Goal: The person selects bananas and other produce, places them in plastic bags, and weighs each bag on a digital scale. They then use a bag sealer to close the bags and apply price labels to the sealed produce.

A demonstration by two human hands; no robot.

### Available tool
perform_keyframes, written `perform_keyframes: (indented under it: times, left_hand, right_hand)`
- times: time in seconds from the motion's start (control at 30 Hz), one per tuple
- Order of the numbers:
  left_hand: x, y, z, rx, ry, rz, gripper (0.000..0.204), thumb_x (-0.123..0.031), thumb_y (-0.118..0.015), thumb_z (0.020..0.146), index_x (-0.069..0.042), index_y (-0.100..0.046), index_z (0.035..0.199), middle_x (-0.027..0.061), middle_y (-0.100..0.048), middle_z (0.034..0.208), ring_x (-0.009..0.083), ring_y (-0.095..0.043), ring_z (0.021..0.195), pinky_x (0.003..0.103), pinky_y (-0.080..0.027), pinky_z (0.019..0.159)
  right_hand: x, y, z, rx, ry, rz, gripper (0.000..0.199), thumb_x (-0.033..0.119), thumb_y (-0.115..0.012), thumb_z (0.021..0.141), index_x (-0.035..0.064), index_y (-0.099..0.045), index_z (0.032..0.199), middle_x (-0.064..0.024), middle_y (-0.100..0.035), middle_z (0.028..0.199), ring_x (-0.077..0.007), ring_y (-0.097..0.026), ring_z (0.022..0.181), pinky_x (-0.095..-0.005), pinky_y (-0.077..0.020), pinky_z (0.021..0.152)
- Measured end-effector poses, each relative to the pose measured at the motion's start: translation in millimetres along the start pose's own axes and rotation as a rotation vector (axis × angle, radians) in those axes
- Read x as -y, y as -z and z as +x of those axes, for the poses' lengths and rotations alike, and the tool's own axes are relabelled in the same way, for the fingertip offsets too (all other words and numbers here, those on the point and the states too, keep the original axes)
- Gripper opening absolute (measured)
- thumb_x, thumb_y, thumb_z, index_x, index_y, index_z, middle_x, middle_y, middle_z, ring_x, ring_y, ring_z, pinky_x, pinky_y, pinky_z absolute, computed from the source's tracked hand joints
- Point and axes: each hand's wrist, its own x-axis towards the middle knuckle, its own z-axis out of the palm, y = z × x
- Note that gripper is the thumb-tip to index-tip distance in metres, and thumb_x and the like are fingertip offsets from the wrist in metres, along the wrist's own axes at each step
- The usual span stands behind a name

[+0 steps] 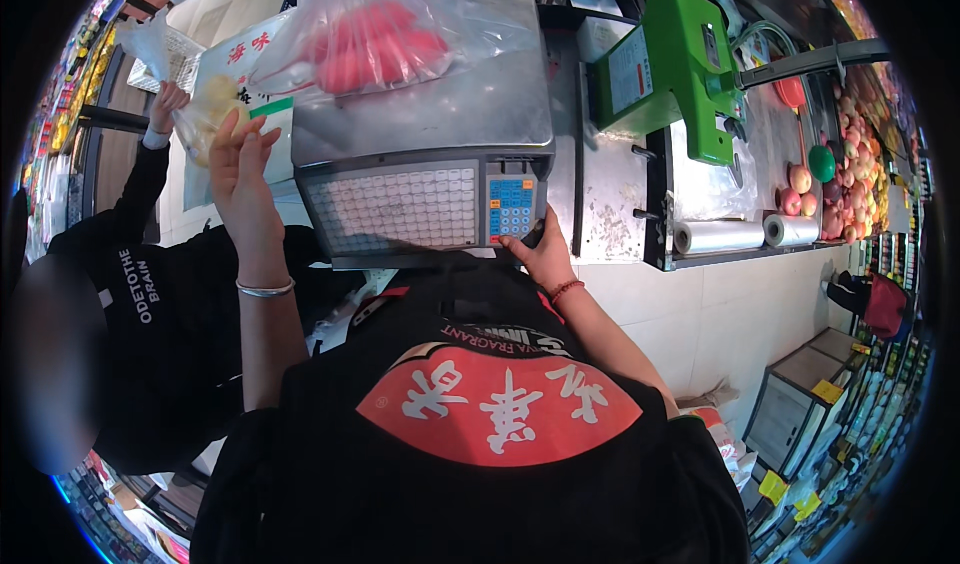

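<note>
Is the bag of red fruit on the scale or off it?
On it. The clear bag of red fruit lies on the scale's steel platform, with no hand lifting it.

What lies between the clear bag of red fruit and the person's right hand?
In the head view, the scale's bare steel platter and its key panel lie between bag and right hand.

White tiled floor (720, 314), crowded shop shelves (860, 394) around.

Left hand (240, 169) raised, fingers pinched (bangle on wrist); right hand (545, 254) extended.
</note>
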Motion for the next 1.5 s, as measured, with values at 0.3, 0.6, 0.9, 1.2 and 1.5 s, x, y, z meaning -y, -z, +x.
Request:
perform_keyframes:
  times: [0.3, 0.6, 0.9, 1.2, 1.5]
  left_hand:
    - [12, -7, -15, 0.061, 0.009, -0.072, 0.036, -0.003, -0.051, 0.095, 0.001, -0.046, 0.131, 0.0085, -0.059, 0.109, 0.0156, -0.059, 0.095, 0.028, -0.047, 0.089]
    - [-23, -43, -15, 0.167, -0.358, 0.501, 0.075, -0.015, -0.079, 0.074, 0.003, -0.04, 0.135, 0.0199, -0.046, 0.131, 0.0314, -0.04, 0.127, 0.042, -0.036, 0.104]
    - [-106, -110, 51, 0.67, -0.179, 0.628, 0.055, -0.027, -0.082, 0.071, -0.003, -0.061, 0.116, 0.0143, -0.066, 0.111, 0.0241, -0.062, 0.104, 0.034, -0.047, 0.091]
    - [-50, -163, 57, 0.548, -0.177, 0.183, 0.036, -0.023, -0.066, 0.085, -0.004, -0.06, 0.115, 0.0118, -0.062, 0.113, 0.0221, -0.057, 0.104, 0.034, -0.047, 0.087]
    - [-19, -110, -3, 0.361, -0.593, 0.753, 0.031, -0.012, -0.051, 0.093, -0.005, -0.05, 0.123, 0.0146, -0.052, 0.122, 0.0241, -0.052, 0.108, 0.036, -0.042, 0.097]
  right_hand:
    - [22, -13, 28, -0.241, 0.048, -0.105, 0.105, 0.037, -0.083, 0.066, -0.0129, -0.026, 0.139, -0.03, -0.044, 0.132, -0.0391, -0.044, 0.124, -0.0398, -0.0365, 0.105]
    - [22, 3, 22, -0.433, 0.247, -0.149, 0.064, 0.027, -0.081, 0.072, -0.0051, -0.052, 0.119, -0.0216, -0.056, 0.112, -0.0349, -0.053, 0.104, -0.0409, -0.043, 0.092]
    - [59, 12, 24, 0.049, -0.364, 0.832, 0.017, 0.023, -0.067, 0.089, 0.0062, -0.064, 0.089, -0.003, -0.063, 0.073, -0.0104, -0.052, 0.057, -0.024, -0.0435, 0.054]
    - [78, -7, 43, 0.055, -0.472, 1.223, 0.011, 0.016, -0.06, 0.093, 0.0062, -0.059, 0.096, -0.0032, -0.058, 0.071, -0.0142, -0.052, 0.058, -0.0287, -0.044, 0.052]
    - [74, -20, 50, -0.091, -0.367, 1.257, 0.013, 0.016, -0.06, 0.093, 0.0091, -0.054, 0.083, -0.0041, -0.058, 0.065, -0.0135, -0.051, 0.052, -0.0272, -0.0439, 0.049]
